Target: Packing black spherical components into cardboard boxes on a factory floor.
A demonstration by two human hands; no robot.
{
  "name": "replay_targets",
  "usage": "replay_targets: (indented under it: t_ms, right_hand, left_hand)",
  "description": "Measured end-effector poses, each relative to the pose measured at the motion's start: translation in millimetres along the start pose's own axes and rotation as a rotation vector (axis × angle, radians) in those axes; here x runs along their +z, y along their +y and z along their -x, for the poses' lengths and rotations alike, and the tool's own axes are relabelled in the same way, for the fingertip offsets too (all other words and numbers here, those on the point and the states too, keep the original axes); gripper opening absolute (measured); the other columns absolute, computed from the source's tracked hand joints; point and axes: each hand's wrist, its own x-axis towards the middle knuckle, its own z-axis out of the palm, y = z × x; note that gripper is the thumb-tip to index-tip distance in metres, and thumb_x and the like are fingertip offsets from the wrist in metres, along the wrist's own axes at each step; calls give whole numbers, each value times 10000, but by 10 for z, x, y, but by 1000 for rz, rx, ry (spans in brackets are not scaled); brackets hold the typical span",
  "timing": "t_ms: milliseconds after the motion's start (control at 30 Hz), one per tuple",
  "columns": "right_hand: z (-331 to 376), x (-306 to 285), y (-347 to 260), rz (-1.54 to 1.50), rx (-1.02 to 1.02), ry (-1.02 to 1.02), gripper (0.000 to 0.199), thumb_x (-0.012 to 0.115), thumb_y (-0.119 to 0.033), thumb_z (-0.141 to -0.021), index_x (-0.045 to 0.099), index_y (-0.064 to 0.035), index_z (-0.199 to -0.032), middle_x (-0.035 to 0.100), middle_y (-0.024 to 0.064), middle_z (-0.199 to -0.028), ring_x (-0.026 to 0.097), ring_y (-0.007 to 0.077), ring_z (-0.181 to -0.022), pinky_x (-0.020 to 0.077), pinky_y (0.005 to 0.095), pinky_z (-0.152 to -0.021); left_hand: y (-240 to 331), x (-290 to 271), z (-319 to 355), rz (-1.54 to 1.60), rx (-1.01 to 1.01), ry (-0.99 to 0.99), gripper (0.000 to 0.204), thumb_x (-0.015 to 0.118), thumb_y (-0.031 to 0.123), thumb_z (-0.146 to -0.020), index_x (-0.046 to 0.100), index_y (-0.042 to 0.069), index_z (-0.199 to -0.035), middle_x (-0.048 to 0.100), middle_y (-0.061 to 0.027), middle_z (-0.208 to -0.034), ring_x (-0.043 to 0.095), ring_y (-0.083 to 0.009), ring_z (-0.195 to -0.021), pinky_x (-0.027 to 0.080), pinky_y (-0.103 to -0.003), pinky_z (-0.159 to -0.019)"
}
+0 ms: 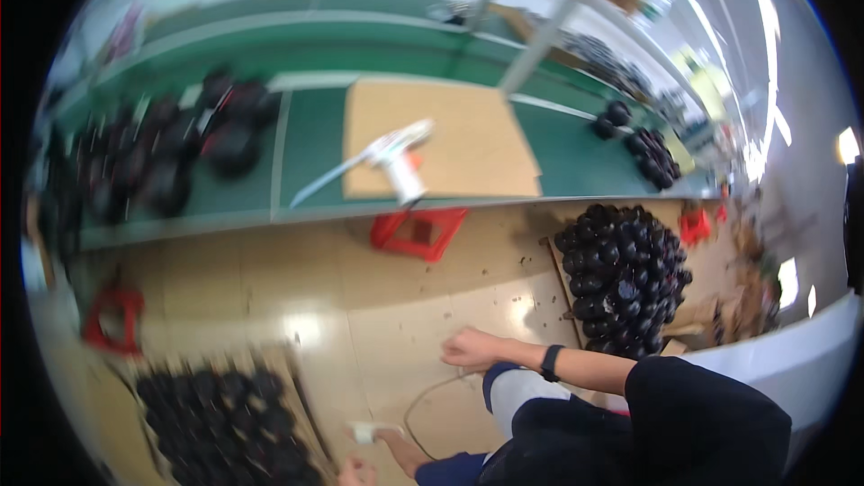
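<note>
My right hand (470,348), below a black wristband, hangs over the floor in front of my leg. Its fingers are curled into a loose fist, with nothing showing in them. Only part of my left hand (357,472) comes in at the lower edge; its fingers are cut off and blurred. Both hands are apart from the bench. On the green workbench (315,139), a white glue gun (396,166) with an orange trigger lies on a brown cardboard sheet (477,144). A pale blue stick juts from its rear past the sheet's edge.
Black rounded parts (229,139) stand on the bench's left; more black parts (652,157) sit at right. Heaped black balls (621,279) and a pallet of black parts (225,414) occupy the floor. Red stools (421,232) stand by the bench. A thin cable (407,414) curves near my feet.
</note>
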Motion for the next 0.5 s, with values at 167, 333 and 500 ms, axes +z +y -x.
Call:
replay_targets:
  t_ms: [167, 333, 500]
  right_hand:
    - [1605, -1151, 1837, -235, 219, 479, 224, 585, -278, -884, 627, -68, -819, 654, 142, -703, 639, 343, -655, 497, 450, -618]
    - [2901, -1483, 2901, -425, 448, 746, 212, 578, -271, -889, 653, -98, -988, 708, 118, -835, 681, 297, -744, 529, 413, -661]
    - [3846, -1974, 3274, -616, 565, 845, 272, 581, -285, -900, 644, -81, -1069, 713, 128, -912, 693, 289, -825, 540, 396, -719]
  left_hand:
    - [2849, 279, -750, 138, 504, -120, 356, 656, 211, -916, 598, 67, -1237, 689, -172, -967, 672, -292, -878, 533, -389, -784]
    - [5368, 1016, -1549, -38, 703, -458, 431, 669, 174, -907, 552, 85, -1312, 687, -168, -964, 675, -267, -878, 541, -369, -784]
    - [7782, 2077, -2225, -221, 1049, -506, 456, 693, 114, -758, 583, 14, -1189, 705, -149, -853, 692, -284, -767, 547, -390, -720]
